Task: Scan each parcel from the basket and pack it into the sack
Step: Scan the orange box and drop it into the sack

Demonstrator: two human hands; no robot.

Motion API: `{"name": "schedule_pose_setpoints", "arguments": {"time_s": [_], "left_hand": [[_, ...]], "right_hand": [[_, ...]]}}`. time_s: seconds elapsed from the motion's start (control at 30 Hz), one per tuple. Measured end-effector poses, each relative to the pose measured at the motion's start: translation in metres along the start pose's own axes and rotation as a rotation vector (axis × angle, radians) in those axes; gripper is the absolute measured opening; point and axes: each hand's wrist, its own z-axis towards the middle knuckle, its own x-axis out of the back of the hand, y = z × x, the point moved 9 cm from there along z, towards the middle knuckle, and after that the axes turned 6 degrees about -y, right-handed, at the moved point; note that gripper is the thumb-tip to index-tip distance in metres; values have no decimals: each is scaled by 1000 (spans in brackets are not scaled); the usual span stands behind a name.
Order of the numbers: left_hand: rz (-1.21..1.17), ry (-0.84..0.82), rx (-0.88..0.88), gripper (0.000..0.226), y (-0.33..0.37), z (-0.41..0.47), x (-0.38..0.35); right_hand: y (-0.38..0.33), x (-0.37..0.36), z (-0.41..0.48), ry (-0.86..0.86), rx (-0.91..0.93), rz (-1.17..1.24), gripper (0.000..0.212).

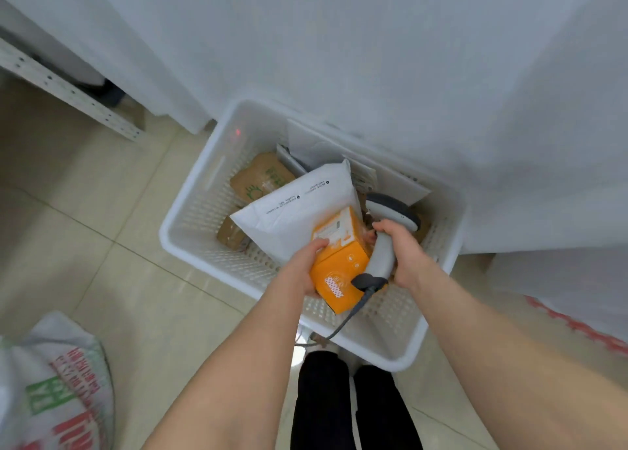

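Orange parcel (339, 262) clamped in left hand (299, 270); right hand (404, 249) fingers curled round scanner (382, 253), apparently over basket (204, 213).

Bare forearms (238, 364), black trousers (323, 409)

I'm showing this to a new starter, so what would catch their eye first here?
The bright orange cardboard box stands out most, gripped by the left hand over the white perforated plastic basket at centre. Beside it, the right hand grips a grey handheld barcode scanner. A printed woven sack sits on the floor at lower left.
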Motion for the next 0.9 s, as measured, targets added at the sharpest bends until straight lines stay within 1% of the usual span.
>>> {"name": "schedule_pose_setpoints", "arguments": {"time_s": [0.03, 0.13, 0.23, 0.33, 0.43, 0.47, 0.6, 0.67, 0.77, 0.9], "left_hand": [[-9, -11, -34, 57, 11, -21, -3], [-36, -36, -147, 58, 48, -87, -9], [-5, -32, -234, 61, 81, -156, -8], [-5, -35, -339, 61, 110, -226, -7], [-7, -31, -464, 70, 133, -291, -3], [-6, -26, -505, 70, 139, -311, -1], [13, 41, -631, 66, 150, -384, 4], [1, 57, -673, 62, 152, -413, 5], [-57, 42, -679, 50, 150, -450, 4], [-84, 73, -727, 52, 151, -496, 4]], "right_hand": [[-15, -7, -18, -1, 19, 9, 18], [-55, -34, -72, -20, 71, -2, 37], [-91, -70, -126, -102, 126, -8, 33], [-122, -103, -178, -196, 160, -33, 36], [-152, -130, -227, -278, 219, -58, 25], [-159, -137, -242, -296, 231, -63, 25], [-181, -162, -296, -347, 268, -120, 38], [-190, -170, -319, -357, 297, -137, 38], [-203, -181, -350, -383, 356, -147, 35], [-219, -203, -390, -470, 468, -158, 40]]}}
